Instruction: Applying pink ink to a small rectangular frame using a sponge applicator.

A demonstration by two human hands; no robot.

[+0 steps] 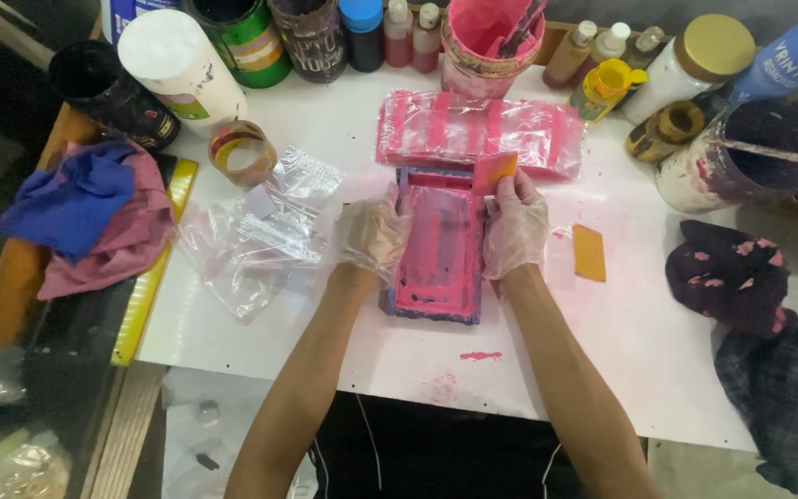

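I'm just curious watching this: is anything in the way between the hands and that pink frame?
Nothing visible. The left hand rests on the pink-inked screen frame at its left edge, and the right hand holds an orange scraper card at its top right corner.

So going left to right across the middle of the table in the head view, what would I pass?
Blue and pink rags → clear plastic bags → left hand → pink-smeared frame → right hand holding a small orange card → orange card lying flat → dark stained cloth.
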